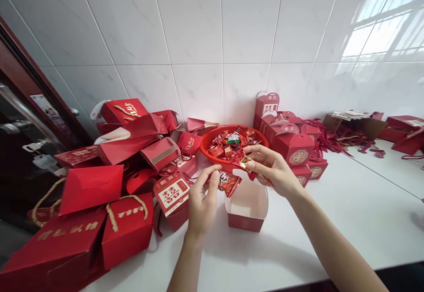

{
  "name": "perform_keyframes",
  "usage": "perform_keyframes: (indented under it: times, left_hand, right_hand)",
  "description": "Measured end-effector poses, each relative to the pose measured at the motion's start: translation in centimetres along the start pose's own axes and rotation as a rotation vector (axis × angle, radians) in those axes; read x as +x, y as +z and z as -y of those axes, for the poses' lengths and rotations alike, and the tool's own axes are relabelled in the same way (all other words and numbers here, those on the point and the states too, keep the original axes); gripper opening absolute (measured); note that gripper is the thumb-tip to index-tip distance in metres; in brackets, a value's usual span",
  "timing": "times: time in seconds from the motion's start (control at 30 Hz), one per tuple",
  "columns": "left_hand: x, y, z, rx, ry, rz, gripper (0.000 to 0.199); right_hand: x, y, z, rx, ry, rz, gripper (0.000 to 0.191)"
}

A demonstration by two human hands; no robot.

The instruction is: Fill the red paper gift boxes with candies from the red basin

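Observation:
My left hand (pixel 206 195) is closed, pinching a red candy packet (pixel 229 183) with dark lettering. Facing it, my right hand (pixel 273 167) grips wrapped candies (pixel 244 163) in red and gold, its fingers bent around them. Just below both hands stands an open gift box (pixel 247 222), red outside and pale inside; what I can see of its floor is bare. Behind the hands a round red basin (pixel 206 153) holds many wrapped candies, mostly red, with a green one (pixel 233 138) on top.
Piled at the left are red gift boxes (pixel 127 234), some with gold rope handles. Closed red boxes (pixel 291 148) stack up right of the basin, with red ribbons (pixel 334 139) and a cardboard box (pixel 356 126) beyond. A tiled wall (pixel 198 31) backs the white table (pixel 357 212).

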State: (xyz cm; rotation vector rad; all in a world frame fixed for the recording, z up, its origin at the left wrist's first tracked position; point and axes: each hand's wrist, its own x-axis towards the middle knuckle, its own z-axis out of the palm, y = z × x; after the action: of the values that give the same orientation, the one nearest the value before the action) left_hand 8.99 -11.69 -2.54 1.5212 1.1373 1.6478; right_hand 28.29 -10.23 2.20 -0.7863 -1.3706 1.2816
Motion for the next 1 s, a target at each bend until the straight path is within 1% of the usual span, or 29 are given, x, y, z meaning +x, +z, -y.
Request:
perform_keyframes:
  times: [0.13, 0.2, 0.33, 0.5, 0.57, 0.67, 0.73, 0.8, 0.9, 1.0]
  left_hand:
    - [0.3, 1.2, -1.3, -0.011, 0.012, 0.171, 0.036]
    - [0.4, 1.7, -1.7, 0.017, 0.053, 0.212, 0.033]
    - [0.6, 2.0, -2.0, 0.100, 0.124, 0.243, 0.027]
    - [0.7, 2.1, -1.9, 0.135, 0.150, 0.326, 0.026]
    - [0.6, 2.2, -1.8, 0.151, 0.154, 0.316, 0.025]
    - [0.5, 2.3, -1.9, 0.161, 0.157, 0.302, 0.021]
    - [0.3, 2.3, -2.0, 0.173, 0.152, 0.331, 0.020]
    - [0.2, 2.3, -2.0, 0.199, 0.153, 0.388, 0.020]
    - [0.1, 2.2, -1.9, 0.227, 0.182, 0.447, 0.021]
    - [0.2, 2.1, -1.6, 0.232, 0.210, 0.448, 0.022]
  right_hand:
    - [-0.5, 0.1, -0.7, 0.006, -0.057, -0.032, 0.041]
    - [-0.7, 0.0, -0.9, -0.028, -0.093, -0.042, 0.038]
    - [-1.3, -0.4, -1.2, -0.085, -0.118, -0.034, 0.035]
    - [-1.6, -1.0, -1.3, -0.136, -0.108, -0.015, 0.034]
    - [-1.6, -1.0, -1.4, -0.169, -0.127, -0.042, 0.035]
    - [-1.6, -0.9, -1.6, -0.190, -0.159, -0.129, 0.035]
    - [-1.7, -0.8, -1.8, -0.174, -0.182, -0.185, 0.034]
    - [-1.7, -0.6, -2.0, -0.140, -0.192, -0.214, 0.034]
    - [-1.7, -0.4, -2.5, -0.066, -0.139, -0.201, 0.036]
    - [-1.6, -0.3, -2.7, -0.012, -0.057, -0.175, 0.036]
